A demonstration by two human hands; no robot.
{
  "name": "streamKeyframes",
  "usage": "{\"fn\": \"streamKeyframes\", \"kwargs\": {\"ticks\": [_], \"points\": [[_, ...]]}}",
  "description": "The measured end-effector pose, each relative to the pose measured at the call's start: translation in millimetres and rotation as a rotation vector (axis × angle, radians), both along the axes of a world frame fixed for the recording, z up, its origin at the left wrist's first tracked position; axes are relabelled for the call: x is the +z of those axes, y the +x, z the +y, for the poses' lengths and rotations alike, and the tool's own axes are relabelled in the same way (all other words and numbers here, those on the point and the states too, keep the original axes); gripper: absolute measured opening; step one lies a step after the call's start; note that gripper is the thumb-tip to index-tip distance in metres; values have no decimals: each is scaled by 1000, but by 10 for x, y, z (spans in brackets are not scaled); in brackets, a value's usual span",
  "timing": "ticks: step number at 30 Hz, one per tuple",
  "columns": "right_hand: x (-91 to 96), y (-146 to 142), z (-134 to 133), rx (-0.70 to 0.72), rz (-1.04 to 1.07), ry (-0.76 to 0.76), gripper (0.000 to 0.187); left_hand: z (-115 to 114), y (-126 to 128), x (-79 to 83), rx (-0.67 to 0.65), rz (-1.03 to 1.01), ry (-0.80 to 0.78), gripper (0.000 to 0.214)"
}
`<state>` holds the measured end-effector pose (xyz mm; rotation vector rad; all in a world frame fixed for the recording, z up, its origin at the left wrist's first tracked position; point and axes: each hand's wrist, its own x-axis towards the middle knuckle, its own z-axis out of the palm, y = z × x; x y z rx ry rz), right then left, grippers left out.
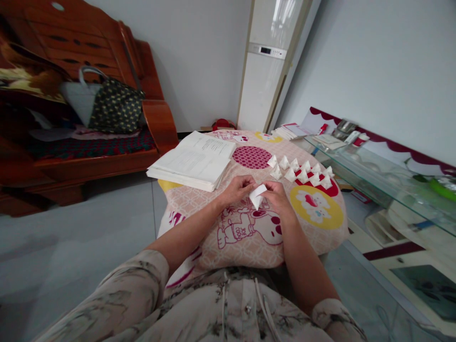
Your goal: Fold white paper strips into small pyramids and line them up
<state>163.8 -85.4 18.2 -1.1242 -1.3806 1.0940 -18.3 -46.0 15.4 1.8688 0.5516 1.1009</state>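
Note:
A small folded piece of white paper (257, 198) is held above the patterned cloth, its lower end coming to a point. My left hand (239, 188) pinches its left edge with curled fingers. On the other side, my right hand (277, 195) grips the upper right edge between thumb and fingers. Beyond my right hand stand several small folded paper pyramids (302, 176) in two rough rows. To the left of my hands lies a thick stack of printed paper sheets (194, 159).
The table is covered by a pink patterned tablecloth (199, 242). At right is a glass-shelved cabinet (377, 173) with cups and small items on it. A wooden bench (107, 161) holding bags (116, 107) stands at left. A tall white air conditioner (263, 80) is at the back.

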Motion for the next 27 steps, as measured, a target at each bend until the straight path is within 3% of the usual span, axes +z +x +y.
{"fn": "streamKeyframes", "kwargs": {"ticks": [7, 20, 27], "points": [[-40, 25, 33, 9, -67, -4, 20, -7, -5, -4, -15, 44, 26, 47], [-24, -24, 34, 16, -112, -22, 21, -34, -29, 12, 124, 271, 208, 33], [-4, 1, -25, 21, -18, 6, 18, 46, -27, -32, 252, 158, 150, 33]]}}
